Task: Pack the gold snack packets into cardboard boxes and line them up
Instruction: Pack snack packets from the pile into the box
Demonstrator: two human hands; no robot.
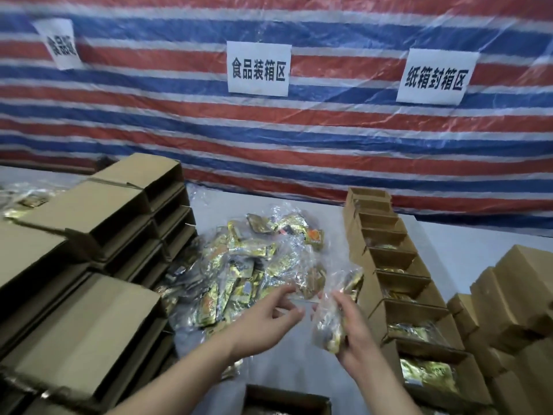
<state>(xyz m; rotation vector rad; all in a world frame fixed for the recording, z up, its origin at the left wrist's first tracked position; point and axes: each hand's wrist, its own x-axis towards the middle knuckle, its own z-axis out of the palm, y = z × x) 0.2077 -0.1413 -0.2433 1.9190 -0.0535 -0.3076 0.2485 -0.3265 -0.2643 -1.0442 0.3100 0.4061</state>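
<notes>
At centre of the white table lies your loose pile of gold packets, too many and too tangled in clear wrap to count. Your right hand curls round a clear bag of packets at about 5 o'clock from the pile. Your left hand hovers with fingers spread, holding nothing. At 3 o'clock runs a row of open boxes, roughly eight, the nearer ones showing gold inside. At 9 o'clock stand stacked empty boxes. Three paper signs hang on the striped tarp
</notes>
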